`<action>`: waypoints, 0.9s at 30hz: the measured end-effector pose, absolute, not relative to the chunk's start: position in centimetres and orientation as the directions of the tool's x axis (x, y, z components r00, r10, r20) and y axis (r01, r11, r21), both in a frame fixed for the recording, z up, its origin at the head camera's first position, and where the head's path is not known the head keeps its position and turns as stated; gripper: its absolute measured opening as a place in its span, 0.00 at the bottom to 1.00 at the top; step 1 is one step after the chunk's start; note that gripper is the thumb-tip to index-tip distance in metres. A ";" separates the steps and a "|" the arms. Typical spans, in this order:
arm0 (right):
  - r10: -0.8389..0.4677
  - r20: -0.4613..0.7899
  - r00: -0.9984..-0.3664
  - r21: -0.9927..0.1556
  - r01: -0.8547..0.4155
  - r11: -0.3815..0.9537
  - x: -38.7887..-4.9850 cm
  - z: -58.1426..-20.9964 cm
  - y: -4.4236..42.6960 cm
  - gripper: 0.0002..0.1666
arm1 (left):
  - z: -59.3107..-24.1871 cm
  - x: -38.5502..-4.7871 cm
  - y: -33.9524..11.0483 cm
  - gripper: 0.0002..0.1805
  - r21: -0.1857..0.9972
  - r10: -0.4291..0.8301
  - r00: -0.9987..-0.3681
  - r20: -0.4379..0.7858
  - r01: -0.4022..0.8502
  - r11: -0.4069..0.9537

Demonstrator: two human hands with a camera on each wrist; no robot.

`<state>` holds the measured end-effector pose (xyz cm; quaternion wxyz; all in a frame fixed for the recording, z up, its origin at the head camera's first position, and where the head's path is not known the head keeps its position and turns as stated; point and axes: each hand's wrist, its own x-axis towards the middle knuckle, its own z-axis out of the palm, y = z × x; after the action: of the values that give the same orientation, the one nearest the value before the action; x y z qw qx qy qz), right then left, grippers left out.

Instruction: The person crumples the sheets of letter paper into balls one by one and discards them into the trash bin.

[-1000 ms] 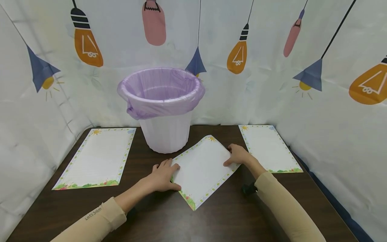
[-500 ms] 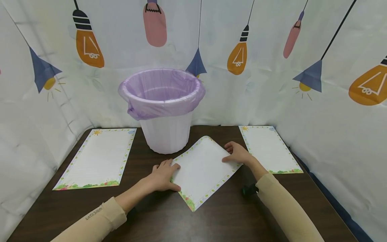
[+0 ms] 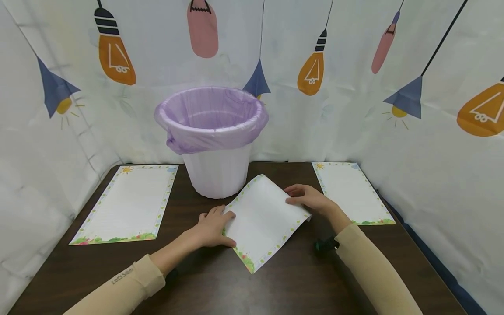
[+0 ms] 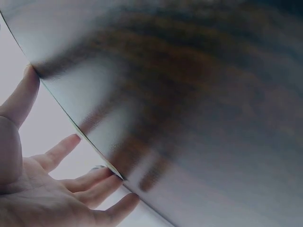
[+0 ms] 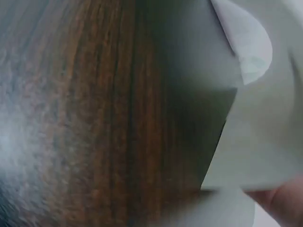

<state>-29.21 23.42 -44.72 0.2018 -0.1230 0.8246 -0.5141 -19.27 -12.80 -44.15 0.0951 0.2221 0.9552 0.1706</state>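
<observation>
A white sheet of paper (image 3: 260, 218) with a leafy printed border lies turned at an angle on the table, its right side lifted and bending over. Along its left edge rests my left hand (image 3: 212, 228), fingers spread. Seen from the left wrist, the fingertips of that left hand (image 4: 61, 189) meet the table along the paper's edge. My right hand (image 3: 313, 201) pinches the raised right edge, thumb on top and other fingers partly hidden. In the right wrist view the curled paper (image 5: 260, 142) stands off the table, with one fingertip at the lower right.
A white bin (image 3: 216, 173) with a purple liner (image 3: 214, 140) stands behind the sheet. Similar bordered sheets lie flat at the left (image 3: 126, 203) and right (image 3: 350, 192) of the dark wooden table (image 3: 197, 286). A patterned curtain (image 3: 354, 43) hangs behind.
The right hand has moved slightly left, drawing the paper's right edge up and inward so the sheet bends more. The left hand has stayed in place.
</observation>
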 end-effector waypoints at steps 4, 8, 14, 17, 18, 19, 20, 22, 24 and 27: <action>-0.487 -0.221 -0.845 -0.946 0.064 0.318 -29.2 -45.0 23.4 0.34 | -44.2 -19.3 -12.8 0.44 0.378 0.460 -0.881 -0.109 0.391 0.839; -0.532 -0.216 -0.819 -0.958 0.072 0.279 -29.1 -45.1 23.0 0.34 | -44.2 -19.3 -12.7 0.44 0.380 0.457 -0.882 -0.116 0.386 0.841; -0.569 -0.213 -0.794 -0.973 0.122 0.193 -28.8 -44.9 21.9 0.35 | -44.1 -19.4 -12.7 0.44 0.375 0.451 -0.884 -0.120 0.380 0.845; -0.589 -0.196 -0.784 -0.980 0.137 0.145 -28.6 -44.7 21.5 0.35 | -44.1 -19.4 -12.7 0.44 0.375 0.447 -0.886 -0.120 0.377 0.847; -0.593 -0.191 -0.782 -0.981 0.138 0.135 -28.6 -44.7 21.5 0.35 | -44.1 -19.4 -12.7 0.44 0.376 0.446 -0.887 -0.120 0.376 0.847; -0.595 -0.191 -0.781 -0.982 0.147 0.122 -28.7 -44.7 21.4 0.35 | -44.1 -19.3 -12.7 0.44 0.376 0.446 -0.887 -0.120 0.375 0.847; -0.597 -0.189 -0.779 -0.982 0.154 0.111 -28.7 -44.8 21.4 0.34 | -44.1 -19.3 -12.7 0.44 0.377 0.445 -0.887 -0.121 0.374 0.847; -0.597 -0.193 -0.779 -0.981 0.168 0.097 -28.8 -45.0 21.5 0.33 | -44.1 -19.3 -12.8 0.44 0.383 0.446 -0.886 -0.124 0.372 0.846; -0.598 -0.202 -0.775 -0.978 0.188 0.087 -28.9 -45.2 21.6 0.32 | -44.0 -19.3 -12.8 0.44 0.389 0.449 -0.885 -0.125 0.372 0.843; -0.607 -0.219 -0.764 -0.974 0.207 0.091 -28.9 -45.3 21.8 0.32 | -43.9 -19.2 -13.0 0.44 0.397 0.453 -0.882 -0.128 0.373 0.839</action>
<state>-28.95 21.81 -45.26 0.3097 -0.1493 0.6705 -0.6574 -19.24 -13.04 -43.95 0.1089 0.2167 0.9526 0.1838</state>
